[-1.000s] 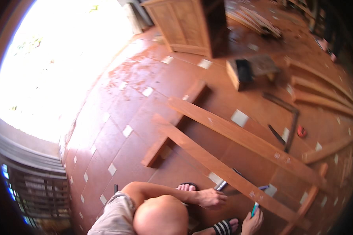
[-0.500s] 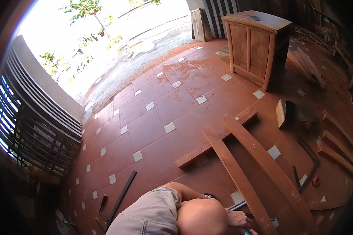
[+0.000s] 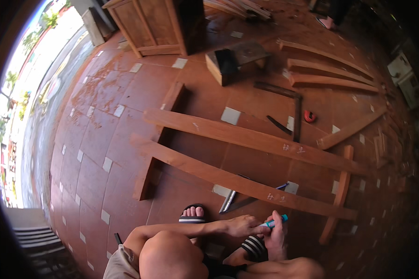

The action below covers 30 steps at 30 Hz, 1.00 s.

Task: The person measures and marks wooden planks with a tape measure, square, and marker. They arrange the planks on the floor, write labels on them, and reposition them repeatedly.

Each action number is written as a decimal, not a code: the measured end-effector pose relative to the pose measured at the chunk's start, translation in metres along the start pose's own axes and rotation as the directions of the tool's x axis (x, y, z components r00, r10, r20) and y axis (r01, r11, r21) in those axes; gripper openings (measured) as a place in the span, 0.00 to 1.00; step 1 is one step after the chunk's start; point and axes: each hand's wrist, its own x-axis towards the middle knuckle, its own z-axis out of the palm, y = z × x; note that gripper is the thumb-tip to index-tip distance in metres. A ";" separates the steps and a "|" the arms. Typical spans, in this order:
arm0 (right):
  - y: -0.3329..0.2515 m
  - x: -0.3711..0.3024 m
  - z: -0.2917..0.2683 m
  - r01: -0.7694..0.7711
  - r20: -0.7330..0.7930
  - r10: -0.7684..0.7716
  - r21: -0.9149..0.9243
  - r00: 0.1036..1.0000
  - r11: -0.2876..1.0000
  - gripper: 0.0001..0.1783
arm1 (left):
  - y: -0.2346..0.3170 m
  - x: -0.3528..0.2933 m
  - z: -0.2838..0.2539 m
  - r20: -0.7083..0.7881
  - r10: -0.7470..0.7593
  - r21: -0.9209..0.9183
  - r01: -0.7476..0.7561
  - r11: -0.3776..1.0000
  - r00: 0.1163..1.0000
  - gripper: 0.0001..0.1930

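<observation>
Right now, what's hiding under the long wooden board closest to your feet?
Under the near board, a shiny metal tool pokes out toward the sandals, and a blue bit shows beside it. Two short crosspieces hold the board up. The tool's far end is covered.

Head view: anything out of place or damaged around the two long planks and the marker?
Nothing stands out. The two long reddish wooden planks lie flat across shorter cross pieces, unbroken. Both hands, the left hand and the right hand, are on the teal-capped marker. No spill shows on the tiled floor.
</observation>
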 end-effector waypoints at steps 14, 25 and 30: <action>-0.026 -0.007 0.016 0.269 0.005 -0.270 -0.116 0.963 0.956 0.19 | 0.031 0.012 -0.001 0.006 -0.120 -0.249 0.117 0.961 0.993 0.33; -0.153 0.050 -0.049 0.629 -0.451 -0.565 -0.011 0.691 0.777 0.19 | 0.011 -0.037 -0.029 -0.228 -0.338 0.166 0.379 0.910 0.913 0.30; -0.174 0.156 -0.012 0.745 0.255 -0.702 -0.284 0.665 0.603 0.13 | -0.030 -0.017 -0.146 -0.771 0.390 0.545 0.206 0.813 0.503 0.16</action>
